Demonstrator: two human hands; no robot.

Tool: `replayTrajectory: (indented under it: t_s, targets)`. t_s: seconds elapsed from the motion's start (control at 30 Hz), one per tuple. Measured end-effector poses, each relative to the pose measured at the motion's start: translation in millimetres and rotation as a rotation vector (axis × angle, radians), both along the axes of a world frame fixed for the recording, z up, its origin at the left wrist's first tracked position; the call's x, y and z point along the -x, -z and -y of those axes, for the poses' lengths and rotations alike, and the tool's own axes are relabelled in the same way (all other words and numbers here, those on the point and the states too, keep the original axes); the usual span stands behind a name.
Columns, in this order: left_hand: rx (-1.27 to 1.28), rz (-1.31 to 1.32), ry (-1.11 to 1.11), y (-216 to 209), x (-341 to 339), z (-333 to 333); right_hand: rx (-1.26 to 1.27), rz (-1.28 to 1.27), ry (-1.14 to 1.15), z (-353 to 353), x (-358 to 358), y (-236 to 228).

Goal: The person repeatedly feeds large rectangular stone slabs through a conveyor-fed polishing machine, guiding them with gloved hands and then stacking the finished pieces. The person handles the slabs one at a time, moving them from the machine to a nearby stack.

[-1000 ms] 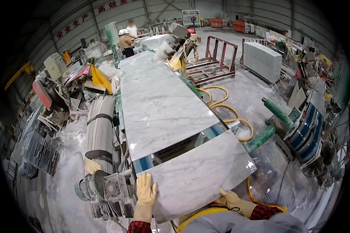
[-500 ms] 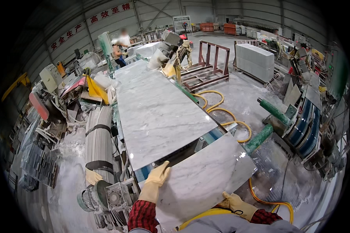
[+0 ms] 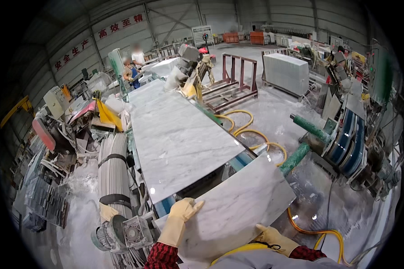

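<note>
A white, grey-veined marble slab (image 3: 238,204) lies in front of me, held between my two gloved hands. My left hand (image 3: 182,214), in a cream rubber glove, is closed over its far left edge. At the near right edge my right hand (image 3: 274,237), gloved alike, grips the slab; its fingertips are partly hidden underneath. Beyond a narrow dark gap, another marble slab (image 3: 184,139) rests flat on a long conveyor with blue belts (image 3: 165,205). The held slab sits at an angle to that one.
Left of the conveyor stand a motor (image 3: 107,232) and a strapped grey bellows-like cover (image 3: 113,172). A yellow hose (image 3: 278,150) snakes over the wet floor at right, near green rollers (image 3: 296,158). Farther off are a metal rack (image 3: 238,76), a stone block (image 3: 286,71) and two people (image 3: 132,71).
The held slab has turned slightly and tilts more, with my left hand still at its far edge. My view has shifted a little. A background person has changed posture.
</note>
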State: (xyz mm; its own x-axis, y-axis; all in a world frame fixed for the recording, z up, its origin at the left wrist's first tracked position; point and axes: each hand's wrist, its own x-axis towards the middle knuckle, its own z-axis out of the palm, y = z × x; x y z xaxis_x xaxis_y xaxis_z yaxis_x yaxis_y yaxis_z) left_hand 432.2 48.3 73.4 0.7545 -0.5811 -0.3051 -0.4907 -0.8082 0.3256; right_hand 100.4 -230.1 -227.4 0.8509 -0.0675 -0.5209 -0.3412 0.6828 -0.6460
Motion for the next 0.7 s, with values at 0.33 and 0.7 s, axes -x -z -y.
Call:
replayTrajectory:
  t_s: [0.33, 0.7]
  targets:
    - [0.357, 0.231, -0.246, -61, 84, 64, 1.317, 0.168, -0.194, 64, 47, -173]
    - [0.828, -0.162, -0.212, -7, 137, 361, 0.517, 0.126, 0.770, 339, 109, -256]
